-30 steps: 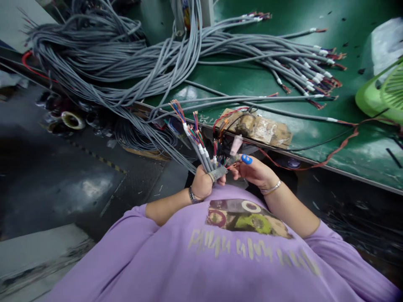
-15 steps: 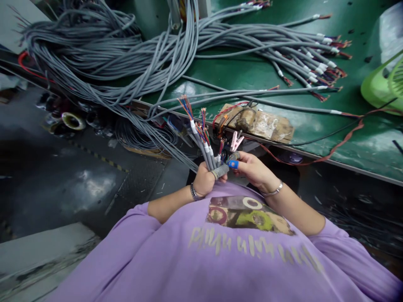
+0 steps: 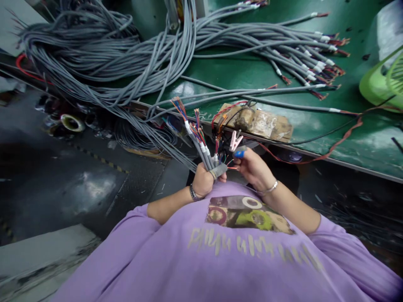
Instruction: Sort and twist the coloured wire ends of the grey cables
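Note:
My left hand (image 3: 204, 180) is closed around a bundle of grey cables (image 3: 205, 158), whose white-banded ends point up and away, fanning into bare-tipped coloured wires (image 3: 179, 107). A grey wrap (image 3: 218, 170) covers its thumb, which presses across the cables. Just to the right, my right hand (image 3: 253, 167) is closed, with a blue wrap (image 3: 239, 154) on one finger. A thin red wire (image 3: 232, 168) runs from the bundle into its curled fingers; the fingertips are partly hidden. Beyond this hand, at the bench edge, stands a pink clip (image 3: 235, 141).
A large heap of grey cables (image 3: 94, 50) lies across the green bench (image 3: 315, 92). A taped wooden block (image 3: 261, 121) sits by its edge, with a green plastic basket (image 3: 374, 88) at the right. Cables (image 3: 157, 138) hang off the front; wire spools (image 3: 72, 122) are below.
My right hand has drawn slightly right and away from my left hand, and thin coloured wires now show between them. The left hand keeps its hold on the cables.

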Demonstrator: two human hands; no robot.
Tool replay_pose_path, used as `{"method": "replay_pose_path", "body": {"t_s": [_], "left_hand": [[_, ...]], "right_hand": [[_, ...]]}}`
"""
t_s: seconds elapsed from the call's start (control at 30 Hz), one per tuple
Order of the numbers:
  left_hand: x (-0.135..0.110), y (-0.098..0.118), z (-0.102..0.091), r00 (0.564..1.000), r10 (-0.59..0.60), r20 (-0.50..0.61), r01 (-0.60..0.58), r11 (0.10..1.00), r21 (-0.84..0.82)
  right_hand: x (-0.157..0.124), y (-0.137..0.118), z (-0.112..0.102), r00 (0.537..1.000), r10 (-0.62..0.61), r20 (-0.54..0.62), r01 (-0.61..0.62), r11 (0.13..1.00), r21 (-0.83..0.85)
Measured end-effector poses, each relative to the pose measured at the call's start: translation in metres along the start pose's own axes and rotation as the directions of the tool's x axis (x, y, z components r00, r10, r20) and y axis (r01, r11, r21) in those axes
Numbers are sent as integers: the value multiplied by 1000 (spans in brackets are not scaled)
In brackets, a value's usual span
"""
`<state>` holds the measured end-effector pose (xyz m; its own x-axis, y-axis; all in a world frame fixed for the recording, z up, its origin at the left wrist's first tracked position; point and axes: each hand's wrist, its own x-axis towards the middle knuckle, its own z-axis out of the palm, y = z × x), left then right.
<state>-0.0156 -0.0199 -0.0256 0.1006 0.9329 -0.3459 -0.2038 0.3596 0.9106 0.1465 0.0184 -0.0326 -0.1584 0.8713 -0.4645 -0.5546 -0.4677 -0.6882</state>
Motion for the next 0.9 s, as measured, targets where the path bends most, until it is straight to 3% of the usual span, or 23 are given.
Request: {"method": "replay_pose_path", "body": {"t_s": [0.1,0.27,0.4,0.6,0.77,0.9], "left_hand": [[0,0,-1,1000,3,-6,-3,1000,-26],[3,-1,0,999,8,-37,-9,999,-46],[4,-2,0,1000,12,-16,-13,1000,-20],[4,-2,-1,1000,-21,-12,21,1000,-23],[6,0,2,999,-32,3,32,999,-8],[5,3,1,997,-33,69,31,999,35]], "right_hand": [[5,-10,-9,993,79,-83,-66,988,141],[-6,-10,-10,972,190,140,-179,980,-90],[-13,-3,-1,971,118,207,-52,953,-300],[-13,0,3,972,23,234,41,963,-267],[-14,11,12,994,-33,104,57,970,-237],[3,9,11,995,15,-102,-18,999,-36]]}}
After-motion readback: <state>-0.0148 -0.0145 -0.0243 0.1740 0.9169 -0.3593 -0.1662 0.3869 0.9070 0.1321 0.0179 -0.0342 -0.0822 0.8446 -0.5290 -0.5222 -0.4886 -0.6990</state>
